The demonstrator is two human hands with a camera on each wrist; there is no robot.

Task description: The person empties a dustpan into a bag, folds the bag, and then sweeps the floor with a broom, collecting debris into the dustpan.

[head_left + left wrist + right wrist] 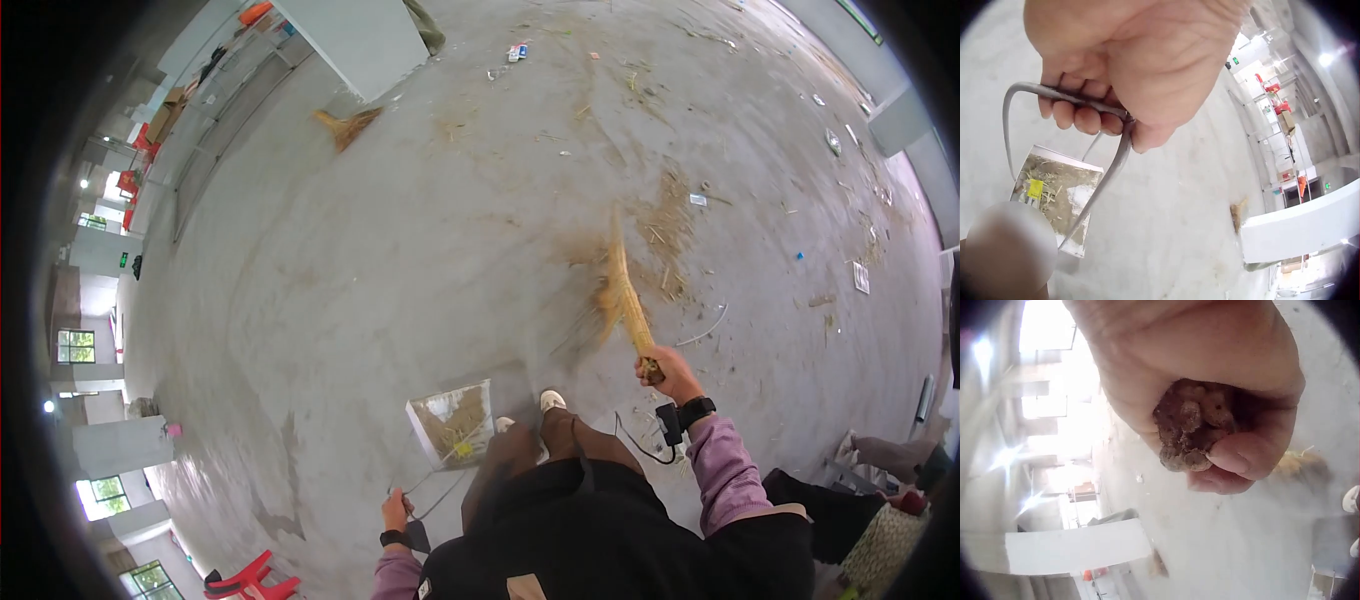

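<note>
My right hand [672, 374] grips the bound end of a straw hand broom [628, 300], whose bristles reach the floor beside a patch of brown dirt [668, 235] and look blurred. In the right wrist view, fingers of the hand [1210, 375] wrap the round bundled stalks [1190, 425]. My left hand [396, 510] holds the grey handle of a white dustpan [422, 436]; in the left wrist view, the fingers [1087, 120] curl round the handle bar [1066, 95]. Dirt and straw bits [1054, 194] lie in the pan, with a yellow piece [1035, 189] among them.
Another straw broom head [346, 127] lies near a white pillar [365, 40]. Litter and straw are scattered at the right. A red stool [255, 578] stands lower left, and a seated person's leg [890, 458] shows at right.
</note>
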